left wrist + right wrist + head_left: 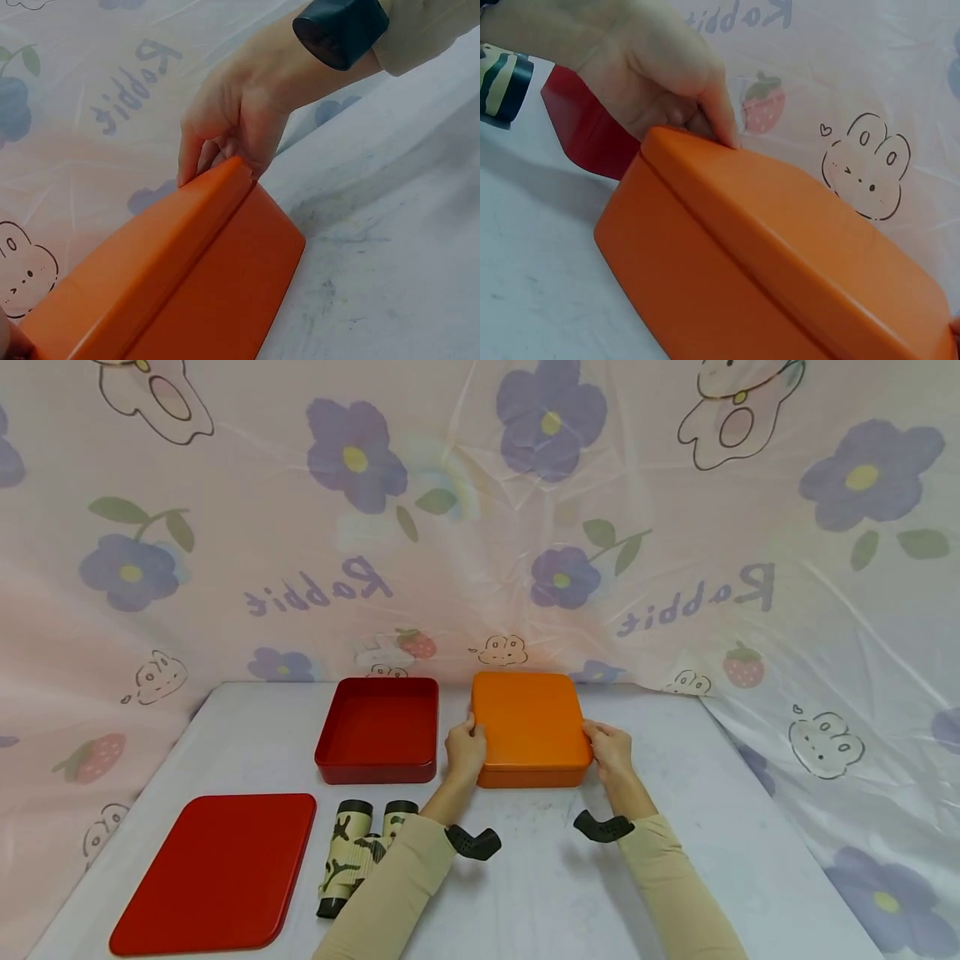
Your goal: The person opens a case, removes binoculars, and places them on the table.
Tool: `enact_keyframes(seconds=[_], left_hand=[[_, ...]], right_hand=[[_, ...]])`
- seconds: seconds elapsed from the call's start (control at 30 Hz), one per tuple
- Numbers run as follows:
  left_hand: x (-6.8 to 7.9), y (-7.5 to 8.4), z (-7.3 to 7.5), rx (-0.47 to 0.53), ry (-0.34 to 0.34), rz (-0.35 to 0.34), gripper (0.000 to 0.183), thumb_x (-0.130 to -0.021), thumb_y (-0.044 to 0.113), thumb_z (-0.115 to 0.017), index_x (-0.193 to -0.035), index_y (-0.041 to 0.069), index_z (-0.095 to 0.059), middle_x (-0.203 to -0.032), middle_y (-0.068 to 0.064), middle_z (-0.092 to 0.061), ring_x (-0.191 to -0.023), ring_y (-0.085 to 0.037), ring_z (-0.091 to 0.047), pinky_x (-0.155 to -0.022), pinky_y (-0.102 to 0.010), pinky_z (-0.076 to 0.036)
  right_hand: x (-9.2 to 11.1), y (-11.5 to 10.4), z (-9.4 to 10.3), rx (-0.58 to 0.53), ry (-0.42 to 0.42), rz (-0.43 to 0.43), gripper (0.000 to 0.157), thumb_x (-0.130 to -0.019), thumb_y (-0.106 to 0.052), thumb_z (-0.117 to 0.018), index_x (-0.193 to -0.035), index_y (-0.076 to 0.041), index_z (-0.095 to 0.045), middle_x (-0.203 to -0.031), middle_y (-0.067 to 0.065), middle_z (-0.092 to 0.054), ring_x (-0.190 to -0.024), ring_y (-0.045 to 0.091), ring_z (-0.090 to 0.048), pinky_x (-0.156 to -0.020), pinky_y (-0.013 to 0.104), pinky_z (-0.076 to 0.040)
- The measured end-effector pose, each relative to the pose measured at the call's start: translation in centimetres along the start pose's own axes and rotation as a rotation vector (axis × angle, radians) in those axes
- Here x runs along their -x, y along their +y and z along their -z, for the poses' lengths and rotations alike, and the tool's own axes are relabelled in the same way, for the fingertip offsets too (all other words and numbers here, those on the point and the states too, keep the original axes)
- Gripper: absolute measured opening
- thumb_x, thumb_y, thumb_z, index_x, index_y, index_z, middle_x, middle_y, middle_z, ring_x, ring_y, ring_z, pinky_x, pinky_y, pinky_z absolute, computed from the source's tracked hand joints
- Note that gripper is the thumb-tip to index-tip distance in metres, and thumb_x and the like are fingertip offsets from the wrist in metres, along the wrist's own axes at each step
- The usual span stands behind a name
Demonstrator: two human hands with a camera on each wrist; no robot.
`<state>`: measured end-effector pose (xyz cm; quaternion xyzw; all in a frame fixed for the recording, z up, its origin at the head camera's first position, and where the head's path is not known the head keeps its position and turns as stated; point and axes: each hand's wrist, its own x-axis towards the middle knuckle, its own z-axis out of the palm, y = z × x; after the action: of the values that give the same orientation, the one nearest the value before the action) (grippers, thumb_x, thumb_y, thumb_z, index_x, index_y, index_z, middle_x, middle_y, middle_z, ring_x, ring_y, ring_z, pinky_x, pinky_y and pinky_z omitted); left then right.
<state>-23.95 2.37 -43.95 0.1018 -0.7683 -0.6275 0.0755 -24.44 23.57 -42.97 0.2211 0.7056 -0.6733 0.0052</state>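
An orange lidded box [531, 727] stands at the back of the table, its lid [142, 240] seated on the base with a thin seam between them. At the lid's left edge, my left hand [467, 748] grips with bent fingers. My right hand [611, 748] pinches the opposite edge, and its fingertips lie over the lid's rim in the left wrist view. From the right wrist camera the left hand's fingers [718, 112] show on the lid's far corner. Inside the box is hidden.
To the left stands an open red box [377, 722]. Its flat red lid [217, 872] lies at the front left. Camouflage binoculars [347, 856] lie beside the left forearm, which partly covers them. A printed curtain [465, 527] hangs behind the table.
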Motion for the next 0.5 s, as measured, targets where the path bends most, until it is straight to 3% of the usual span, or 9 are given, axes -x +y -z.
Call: enact_keyframes(seconds=[0.07,0.27,0.4,0.5], left_hand=[[0.1,0.2,0.1,-0.007,0.000,-0.020,0.038,-0.096,0.006,-0.049,-0.133,-0.005,-0.050,-0.143,-0.017,-0.049,-0.135,-0.030,-0.046,-0.112,-0.044,-0.039],[0.5,1.0,0.1,-0.020,0.002,-0.083,0.039,-0.097,0.005,-0.049,-0.134,-0.006,-0.049,-0.141,-0.020,-0.050,-0.128,-0.029,-0.053,-0.105,-0.045,-0.048],[0.5,1.4,0.0,0.000,-0.016,-0.068,0.040,-0.098,0.007,-0.049,-0.136,-0.006,-0.047,-0.143,-0.019,-0.048,-0.127,-0.027,-0.052,-0.103,-0.045,-0.049],[0.5,1.3,0.0,0.007,-0.026,-0.056,0.040,-0.098,0.007,-0.048,-0.136,-0.005,-0.047,-0.144,-0.018,-0.047,-0.125,-0.026,-0.052,-0.103,-0.044,-0.049]], right_hand=[[0.1,0.0,0.0,0.002,0.013,0.012,0.043,-0.101,-0.018,-0.047,-0.139,0.003,-0.048,-0.147,0.021,-0.046,-0.128,0.024,-0.047,-0.093,0.019,-0.048],[0.1,-0.2,0.2,0.016,0.048,0.033,0.042,-0.100,-0.017,-0.049,-0.136,0.004,-0.051,-0.144,0.022,-0.048,-0.117,0.020,-0.051,-0.065,0.005,-0.045],[0.1,-0.4,0.5,0.024,0.045,0.038,0.042,-0.100,-0.018,-0.049,-0.136,0.004,-0.051,-0.144,0.023,-0.048,-0.113,0.017,-0.053,-0.065,0.005,-0.044],[0.3,-0.6,0.8,0.037,0.042,0.039,0.042,-0.099,-0.019,-0.051,-0.135,0.003,-0.052,-0.142,0.022,-0.050,-0.101,0.010,-0.056,-0.066,0.005,-0.045]])
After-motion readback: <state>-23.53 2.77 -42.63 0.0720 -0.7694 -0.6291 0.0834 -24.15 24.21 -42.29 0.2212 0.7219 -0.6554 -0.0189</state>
